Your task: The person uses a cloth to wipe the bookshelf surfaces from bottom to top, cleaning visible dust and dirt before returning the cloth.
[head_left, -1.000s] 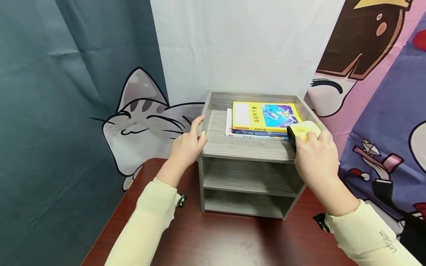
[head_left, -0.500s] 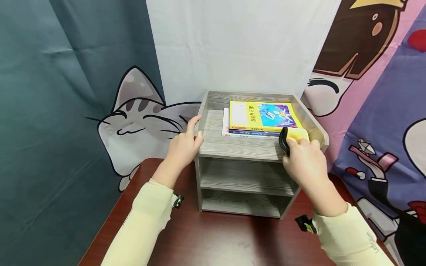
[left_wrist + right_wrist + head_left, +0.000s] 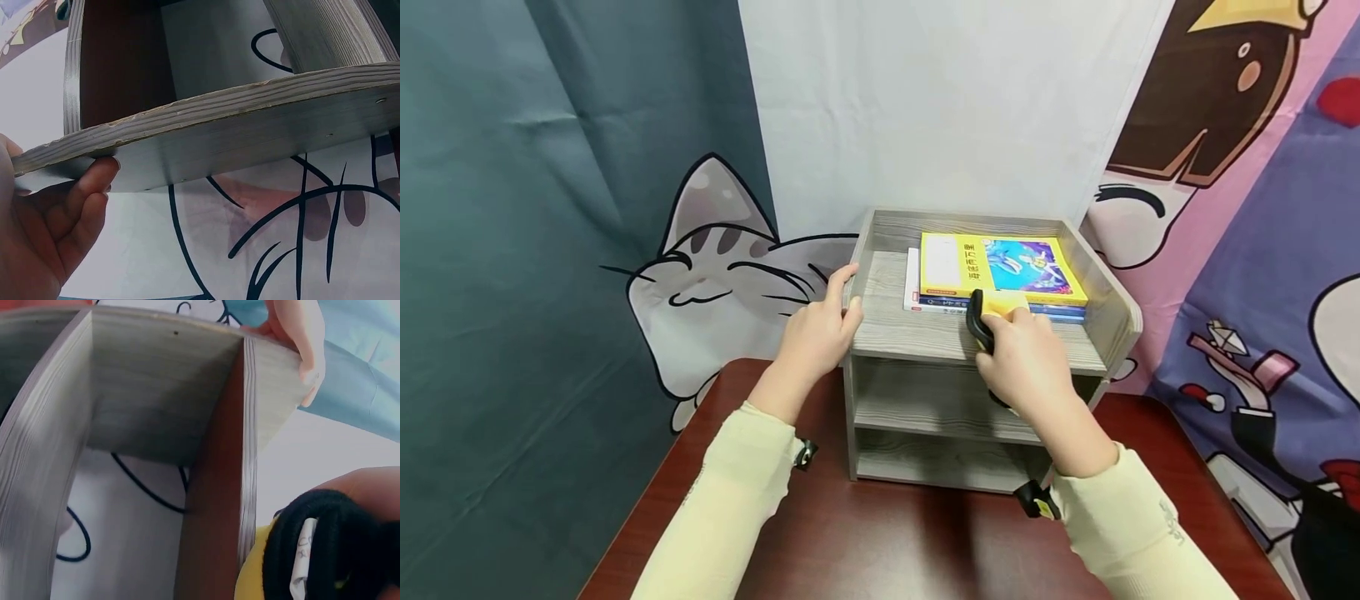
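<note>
My right hand [image 3: 1030,354] grips a bunched yellow cloth [image 3: 1003,302] with black edging at the front of the top surface of a grey wood-grain desktop shelf [image 3: 887,329]. In the right wrist view the cloth [image 3: 290,550] looks thick and soft, with a white tag showing. My left hand [image 3: 816,329] holds the shelf's left side panel; its curled fingers [image 3: 94,181] lie along the outer face in the left wrist view. Behind the cloth, a yellow picture book [image 3: 943,265] tops a small stack on the shelf, and the cloth overlaps its front edge in the head view.
Two lower compartments [image 3: 925,392] of the shelf face me. It stands on a dark red-brown table [image 3: 880,542]. A white curtain [image 3: 955,100] hangs behind, with a cartoon cat print [image 3: 700,283] to the left and a patterned cloth [image 3: 1262,275] to the right.
My right hand has moved left with the cloth, from the shelf's right front corner to the middle of its front edge. The left hand keeps its hold on the side panel.
</note>
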Tool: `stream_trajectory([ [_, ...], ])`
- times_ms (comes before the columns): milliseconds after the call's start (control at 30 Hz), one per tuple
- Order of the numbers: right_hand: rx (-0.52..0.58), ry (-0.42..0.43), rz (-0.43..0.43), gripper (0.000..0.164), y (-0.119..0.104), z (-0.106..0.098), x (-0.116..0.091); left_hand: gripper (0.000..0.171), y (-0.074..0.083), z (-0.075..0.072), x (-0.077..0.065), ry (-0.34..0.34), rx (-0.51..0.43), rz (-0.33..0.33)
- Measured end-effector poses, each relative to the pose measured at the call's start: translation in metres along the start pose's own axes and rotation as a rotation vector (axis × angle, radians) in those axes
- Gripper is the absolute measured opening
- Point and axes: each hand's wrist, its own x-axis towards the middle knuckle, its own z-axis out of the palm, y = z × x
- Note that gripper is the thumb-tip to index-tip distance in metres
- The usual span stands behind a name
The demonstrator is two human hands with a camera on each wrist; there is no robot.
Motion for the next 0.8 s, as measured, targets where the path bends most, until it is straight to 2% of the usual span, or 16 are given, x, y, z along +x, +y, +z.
stream_trajectory([
  [133,0.039,-0.004,-0.009,0.041,-0.01,0.004,0.003,0.047,0.0,-0.001,-0.001,-0.005,-0.011,0.001],
  [233,0.075,-0.008,-0.007,0.043,-0.018,0.007,0.005,0.05,-0.001,-0.004,-0.001,-0.041,-0.024,0.004],
  [333,0.113,-0.019,-0.003,0.044,-0.027,0.009,0.008,0.058,-0.002,-0.009,-0.001,-0.115,-0.05,0.0],
  [567,0.169,-0.058,-0.004,0.046,-0.043,0.012,0.015,0.089,-0.009,-0.023,-0.001,-0.323,-0.158,-0.05],
  [667,0.191,-0.07,0.008,0.046,-0.047,0.013,0.016,0.106,-0.015,-0.018,-0.003,-0.38,-0.248,-0.058],
  [800,0.22,-0.086,0.027,0.047,-0.051,0.014,0.018,0.132,-0.026,0.001,-0.007,-0.449,-0.34,-0.049],
])
